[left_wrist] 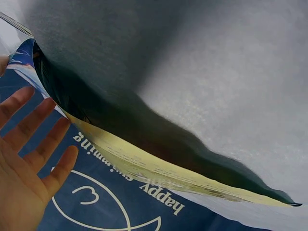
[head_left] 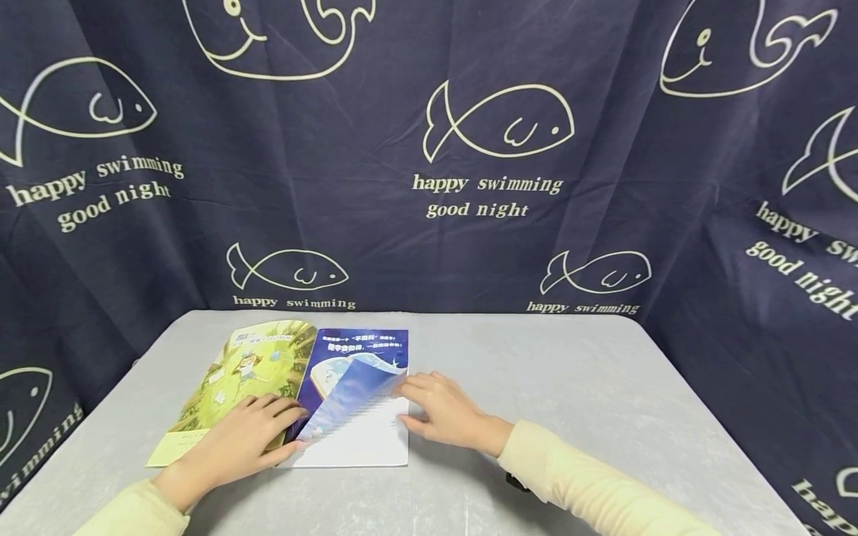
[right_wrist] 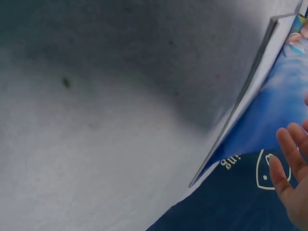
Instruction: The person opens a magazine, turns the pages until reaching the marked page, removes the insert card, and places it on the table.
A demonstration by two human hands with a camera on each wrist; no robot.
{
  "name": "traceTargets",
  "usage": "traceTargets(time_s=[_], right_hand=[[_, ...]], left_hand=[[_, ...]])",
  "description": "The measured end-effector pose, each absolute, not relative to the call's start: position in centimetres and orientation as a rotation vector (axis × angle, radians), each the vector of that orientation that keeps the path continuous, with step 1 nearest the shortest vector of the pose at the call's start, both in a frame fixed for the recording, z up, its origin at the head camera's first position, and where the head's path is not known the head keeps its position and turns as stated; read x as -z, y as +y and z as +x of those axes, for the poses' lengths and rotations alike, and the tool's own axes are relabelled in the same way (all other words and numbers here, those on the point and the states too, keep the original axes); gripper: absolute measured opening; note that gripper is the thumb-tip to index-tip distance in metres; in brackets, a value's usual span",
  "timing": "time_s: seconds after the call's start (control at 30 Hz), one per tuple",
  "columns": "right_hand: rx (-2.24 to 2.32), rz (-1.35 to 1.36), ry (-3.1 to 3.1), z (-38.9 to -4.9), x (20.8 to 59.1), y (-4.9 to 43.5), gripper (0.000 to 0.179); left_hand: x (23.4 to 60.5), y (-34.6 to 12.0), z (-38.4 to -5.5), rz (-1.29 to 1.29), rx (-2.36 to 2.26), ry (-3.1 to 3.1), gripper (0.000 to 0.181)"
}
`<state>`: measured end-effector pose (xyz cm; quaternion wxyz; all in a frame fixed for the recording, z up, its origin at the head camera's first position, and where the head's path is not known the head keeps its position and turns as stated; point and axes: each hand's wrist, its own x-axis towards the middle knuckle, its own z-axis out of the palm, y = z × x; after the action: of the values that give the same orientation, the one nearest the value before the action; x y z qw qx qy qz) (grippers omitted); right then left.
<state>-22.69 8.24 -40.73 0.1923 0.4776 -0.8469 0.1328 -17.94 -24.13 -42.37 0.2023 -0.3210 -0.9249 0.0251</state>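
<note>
A thin illustrated booklet (head_left: pixel 231 402) lies open on the grey table, its left page green and yellow, its right side dark blue. One blue page (head_left: pixel 355 387) is curled up from its lower right corner, baring a white page (head_left: pixel 375 443) with small print below. My right hand (head_left: pixel 445 413) is at the booklet's right edge, fingertips touching the curled page, thumb apart from the fingers. Across the lower left page lies my left hand (head_left: pixel 248 439), its thumb near the curl's bottom. Spread, straight left fingers (left_wrist: pixel 60 127) show in the left wrist view; some right fingers are cut off.
The grey table (head_left: pixel 536 372) extends on both sides of the booklet. A dark blue curtain (head_left: pixel 375 223) printed with fish and lettering hangs behind it and along the sides. A small black item (head_left: pixel 516 482) shows under the right sleeve.
</note>
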Motion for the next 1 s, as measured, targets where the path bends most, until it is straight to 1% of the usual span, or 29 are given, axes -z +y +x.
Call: traceTargets(time_s=[0.3, 0.77, 1.0], right_hand=[[-0.310, 1.429, -2.465, -22.4, 41.2, 8.2, 0.026], [-0.253, 1.467, -2.589, -22.1, 41.7, 8.1, 0.030], [-0.215, 1.485, -2.605, -22.1, 42.1, 8.2, 0.034]], left_hand=[[42.1, -24.3, -18.0, -0.841, -0.086, -2.521, 0.052], [41.8, -24.6, -17.8, -0.773, -0.029, -2.507, 0.080], [41.9, -24.6, -17.8, -0.769, -0.022, -2.506, 0.085]])
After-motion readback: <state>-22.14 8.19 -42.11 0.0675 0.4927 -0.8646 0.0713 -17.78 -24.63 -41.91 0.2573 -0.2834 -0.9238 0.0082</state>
